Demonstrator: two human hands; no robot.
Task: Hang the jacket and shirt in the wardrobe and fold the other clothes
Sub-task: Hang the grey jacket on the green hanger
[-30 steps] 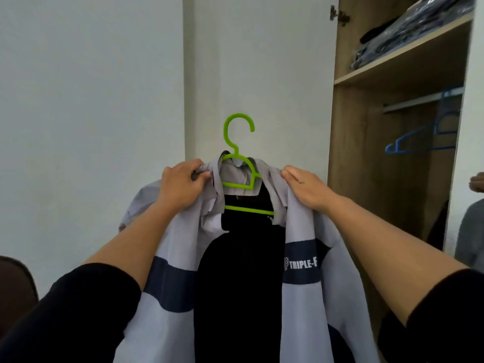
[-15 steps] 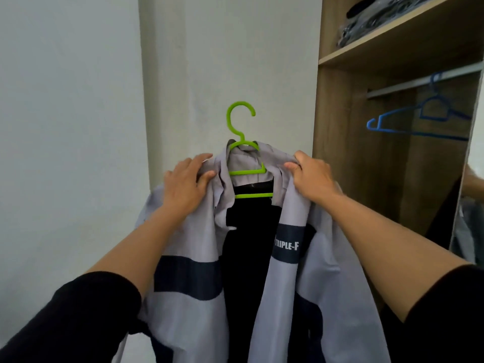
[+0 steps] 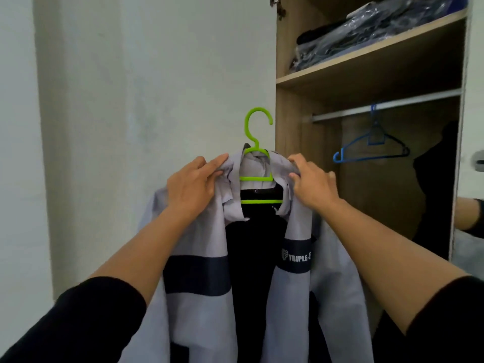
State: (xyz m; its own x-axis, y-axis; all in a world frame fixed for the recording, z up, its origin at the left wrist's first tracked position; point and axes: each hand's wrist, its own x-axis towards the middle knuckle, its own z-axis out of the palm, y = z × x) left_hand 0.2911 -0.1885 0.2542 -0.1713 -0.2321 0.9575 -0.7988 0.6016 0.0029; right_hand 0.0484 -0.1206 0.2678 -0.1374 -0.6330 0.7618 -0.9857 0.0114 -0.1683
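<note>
Head view: one grey jacket point(image 3: 199, 310) on one green hanger point(image 3: 258, 163), held before the open wardrobe point(image 3: 296, 142); left hand point(image 3: 191, 187) and right hand point(image 3: 311, 183) each pinching a shoulder; one blue hanger point(image 3: 372, 148) on one rail point(image 3: 392, 107)

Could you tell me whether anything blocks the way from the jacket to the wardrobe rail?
Nothing visible does: the wardrobe stands open, and the rail is bare left of the blue hanger.
</note>
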